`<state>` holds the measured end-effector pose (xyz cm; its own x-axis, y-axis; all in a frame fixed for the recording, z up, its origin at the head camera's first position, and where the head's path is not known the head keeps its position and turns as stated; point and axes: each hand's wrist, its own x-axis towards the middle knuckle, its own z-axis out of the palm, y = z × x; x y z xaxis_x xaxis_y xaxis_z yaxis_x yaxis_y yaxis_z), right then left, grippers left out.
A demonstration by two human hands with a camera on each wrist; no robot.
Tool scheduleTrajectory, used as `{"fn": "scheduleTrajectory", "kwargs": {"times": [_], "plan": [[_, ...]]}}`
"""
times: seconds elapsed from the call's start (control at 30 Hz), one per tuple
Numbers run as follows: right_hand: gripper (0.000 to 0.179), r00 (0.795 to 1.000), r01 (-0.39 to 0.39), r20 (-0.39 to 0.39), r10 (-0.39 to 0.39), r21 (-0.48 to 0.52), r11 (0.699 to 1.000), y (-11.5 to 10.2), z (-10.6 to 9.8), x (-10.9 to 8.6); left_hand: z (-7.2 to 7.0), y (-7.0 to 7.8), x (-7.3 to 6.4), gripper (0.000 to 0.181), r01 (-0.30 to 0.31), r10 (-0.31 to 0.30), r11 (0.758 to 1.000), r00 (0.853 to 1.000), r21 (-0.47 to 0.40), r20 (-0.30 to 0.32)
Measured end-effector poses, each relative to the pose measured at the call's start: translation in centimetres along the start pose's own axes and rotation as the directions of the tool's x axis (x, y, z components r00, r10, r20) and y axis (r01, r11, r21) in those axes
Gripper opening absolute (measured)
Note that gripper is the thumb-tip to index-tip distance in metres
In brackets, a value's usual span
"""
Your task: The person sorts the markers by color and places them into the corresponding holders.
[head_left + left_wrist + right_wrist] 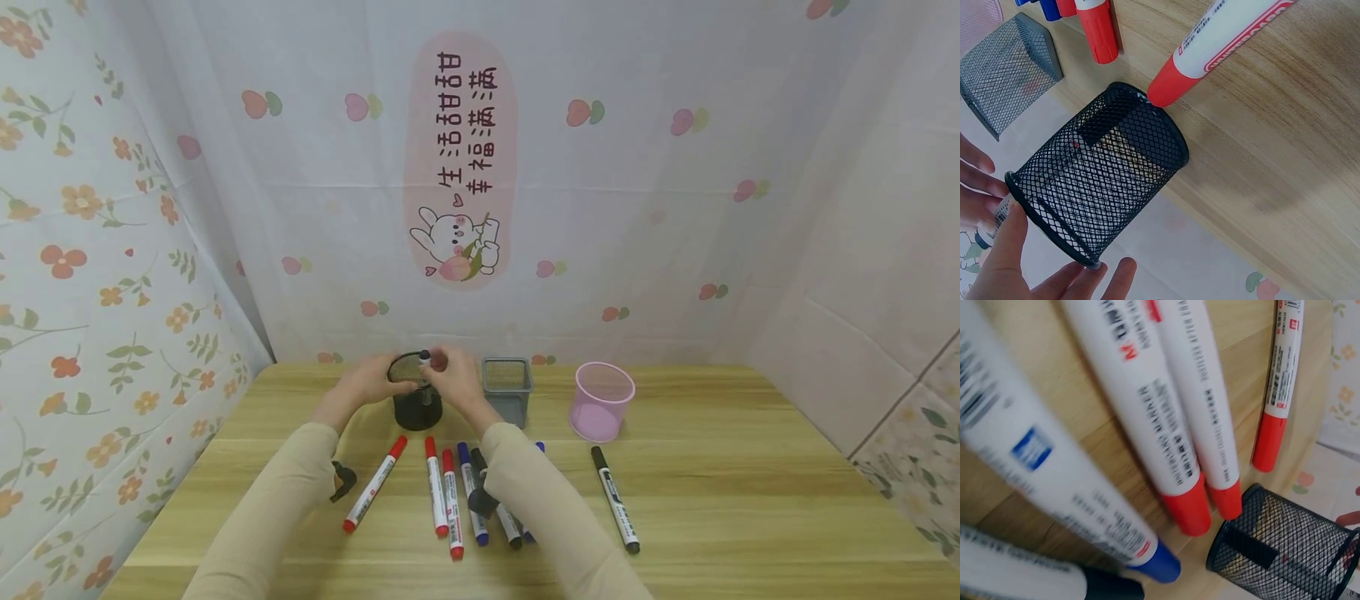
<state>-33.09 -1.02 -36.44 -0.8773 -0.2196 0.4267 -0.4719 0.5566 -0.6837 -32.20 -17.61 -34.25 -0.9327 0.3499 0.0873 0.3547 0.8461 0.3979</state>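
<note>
A round black mesh pen cup stands upright at the back left of the table. My left hand holds it near its rim, thumb on the near side. Over the cup's mouth, my right hand pinches a black-capped whiteboard marker by its upper end. The marker's lower part is inside the cup, showing as a dark shape through the mesh. In the right wrist view the cup appears at the lower right, while the right hand is out of that view.
Right of the cup stand a grey square mesh holder and a pink mesh cup. Red markers, blue markers and a black marker lie in front, partly under the right forearm. Another black marker lies farther right.
</note>
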Motion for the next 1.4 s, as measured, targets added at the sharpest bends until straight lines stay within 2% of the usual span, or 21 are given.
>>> {"fn": "scheduleTrajectory", "kwargs": {"times": [0.27, 0.37, 0.6, 0.8, 1.17, 1.4], "plan": [[0.024, 1.0, -0.004, 0.019, 0.003, 0.03, 1.0, 0.8, -1.0, 0.1, 0.1, -0.1, 0.0, 0.054, -0.004, 0.004, 1.0, 1.0, -0.003, -0.004], [0.023, 1.0, 0.007, 0.021, -0.007, 0.001, 1.0, 1.0, -1.5, 0.1, 0.1, -0.1, 0.1, 0.055, 0.005, -0.005, 1.0, 1.0, 0.001, -0.001], [0.018, 0.998, 0.065, 0.026, -0.065, -0.018, 0.998, 1.5, -2.8, -0.4, 0.2, 0.0, 0.0, 0.058, 0.03, -0.03, 0.999, 1.0, 0.014, 0.0], [0.018, 0.993, 0.112, 0.052, -0.109, -0.055, 0.992, 1.8, -3.9, -0.9, 0.2, 0.1, -0.2, 0.059, 0.025, -0.025, 1.0, 1.0, 0.008, -0.005], [0.019, 0.968, 0.221, 0.147, -0.205, -0.104, 0.97, 2.4, -5.4, -1.4, 0.3, 0.1, -0.2, 0.061, 0.018, -0.018, 1.0, 1.0, 0.002, -0.011], [0.016, 0.935, 0.313, 0.208, -0.286, -0.111, 0.943, 2.5, -6.3, -2.1, 0.3, 0.2, -0.1, 0.063, 0.022, -0.022, 1.0, 1.0, 0.012, -0.006]]}}
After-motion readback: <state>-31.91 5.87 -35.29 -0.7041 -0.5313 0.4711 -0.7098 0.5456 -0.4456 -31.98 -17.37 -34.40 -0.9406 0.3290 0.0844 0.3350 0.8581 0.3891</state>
